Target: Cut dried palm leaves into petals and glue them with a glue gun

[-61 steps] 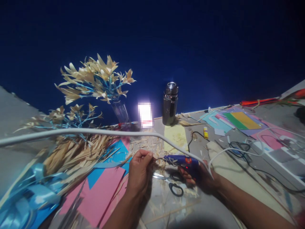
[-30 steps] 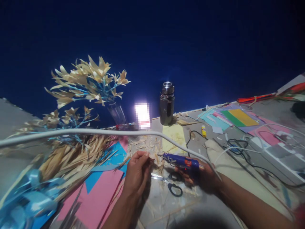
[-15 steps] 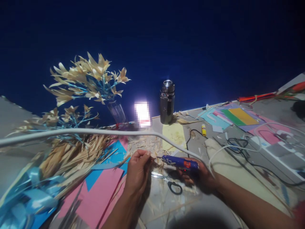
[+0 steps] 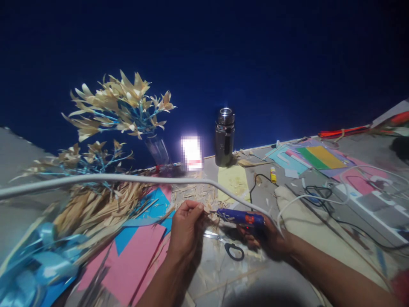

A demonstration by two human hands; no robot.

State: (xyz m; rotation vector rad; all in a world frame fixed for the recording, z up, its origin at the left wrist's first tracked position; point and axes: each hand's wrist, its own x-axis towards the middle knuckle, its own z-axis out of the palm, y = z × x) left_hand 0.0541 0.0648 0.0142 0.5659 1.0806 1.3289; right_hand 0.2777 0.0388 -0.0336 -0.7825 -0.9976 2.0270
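My right hand (image 4: 271, 234) is wrapped round a blue glue gun (image 4: 241, 216) with orange-red lettering and a small red light. Its nozzle points left at my left hand (image 4: 188, 219), whose thumb and forefinger are pinched together. A small pale scrap shows near those fingertips, but what the pinch holds is too small to make out. Below the glue gun lies a pair of scissors (image 4: 234, 251) with dark handles, partly covered by shadow and my right hand. Thin dry husk shavings (image 4: 191, 192) litter the table around both hands.
A white cable (image 4: 128, 178) crosses in front of my hands. Behind stand a dark flask (image 4: 224, 140) and a glass vase (image 4: 156, 149) of husk flowers. Pink paper (image 4: 134, 260), blue ribbon (image 4: 47, 260) and dry husks (image 4: 96, 204) lie left; a power strip (image 4: 373, 204) sits right.
Both hands stay almost in place. The glue gun has shifted very slightly left, with its nozzle still close to my left fingertips.
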